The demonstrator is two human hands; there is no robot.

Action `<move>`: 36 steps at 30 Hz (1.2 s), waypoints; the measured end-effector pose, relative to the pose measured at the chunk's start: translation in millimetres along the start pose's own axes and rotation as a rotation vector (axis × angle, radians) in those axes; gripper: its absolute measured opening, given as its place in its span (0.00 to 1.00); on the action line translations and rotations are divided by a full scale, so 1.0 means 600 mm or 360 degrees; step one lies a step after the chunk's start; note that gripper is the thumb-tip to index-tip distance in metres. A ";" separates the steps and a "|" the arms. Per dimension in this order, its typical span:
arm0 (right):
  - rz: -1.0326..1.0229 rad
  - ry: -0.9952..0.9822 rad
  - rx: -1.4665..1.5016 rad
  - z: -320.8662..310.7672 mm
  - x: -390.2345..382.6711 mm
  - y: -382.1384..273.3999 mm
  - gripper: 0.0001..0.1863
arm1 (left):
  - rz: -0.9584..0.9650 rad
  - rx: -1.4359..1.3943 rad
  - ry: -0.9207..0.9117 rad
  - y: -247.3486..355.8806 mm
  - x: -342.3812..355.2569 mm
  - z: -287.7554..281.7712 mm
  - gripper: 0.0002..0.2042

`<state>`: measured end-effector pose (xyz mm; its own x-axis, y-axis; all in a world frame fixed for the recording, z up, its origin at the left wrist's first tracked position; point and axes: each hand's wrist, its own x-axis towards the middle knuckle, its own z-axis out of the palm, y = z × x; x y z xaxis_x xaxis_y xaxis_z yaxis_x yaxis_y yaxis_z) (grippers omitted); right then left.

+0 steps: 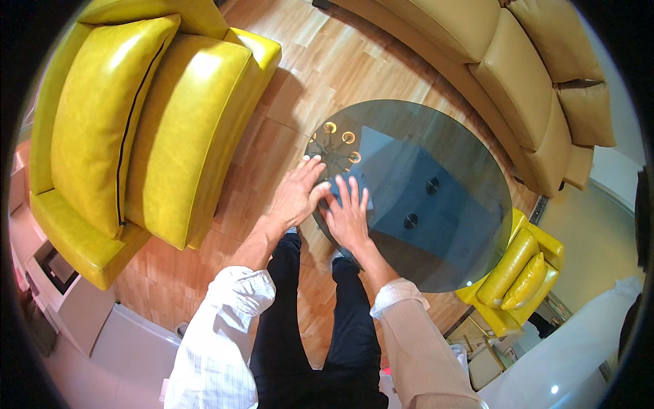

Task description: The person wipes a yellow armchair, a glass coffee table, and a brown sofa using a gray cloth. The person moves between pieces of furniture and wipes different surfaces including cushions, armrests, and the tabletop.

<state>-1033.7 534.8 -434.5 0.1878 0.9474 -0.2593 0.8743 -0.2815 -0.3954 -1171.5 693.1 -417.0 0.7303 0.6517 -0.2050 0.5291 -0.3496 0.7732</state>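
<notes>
A dark glass oval coffee table (pixel 436 245) shows a ring of orange lights at its left part, apparently a reflection, and two black round discs (pixel 410 221). My left hand (pixel 294 191) is over the table's left edge, fingers stretched out and holding nothing. Just right of it, my right hand (pixel 346 217) has its fingers spread over the glass, also empty, its thumb close to my left hand's. I cannot tell whether either hand presses on the glass.
A yellow armchair (pixel 184 136) stands at the left, another (pixel 518 266) beyond the table at the lower right. A tan sofa (pixel 511 102) curves along the upper right. Wooden flooring (pixel 306 54) surrounds the table. A white cabinet (pixel 75 320) is at the lower left.
</notes>
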 end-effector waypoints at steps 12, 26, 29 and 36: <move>-0.0313 0.0107 0.0009 -0.021 0.141 0.009 0.32 | 0.0184 0.0072 -0.0040 0.081 -0.200 0.124 0.24; -0.0148 -0.0022 -0.0101 -0.058 0.107 0.087 0.34 | -0.0397 0.0640 -0.0509 0.100 -0.119 0.147 0.59; -0.0260 0.0136 0.0012 -0.066 0.191 0.068 0.33 | -0.0436 0.0756 -0.0583 0.111 -0.108 0.159 0.59; 0.0030 0.0398 -0.0102 -0.120 0.245 0.190 0.30 | -0.0463 0.0802 -0.0570 0.115 -0.104 0.153 0.58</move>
<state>-874.3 652.8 -453.9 0.3020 0.9526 -0.0369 0.8948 -0.2966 -0.3338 -1140.5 566.6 -405.9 0.5798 0.5343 -0.6152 0.7989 -0.5209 0.3006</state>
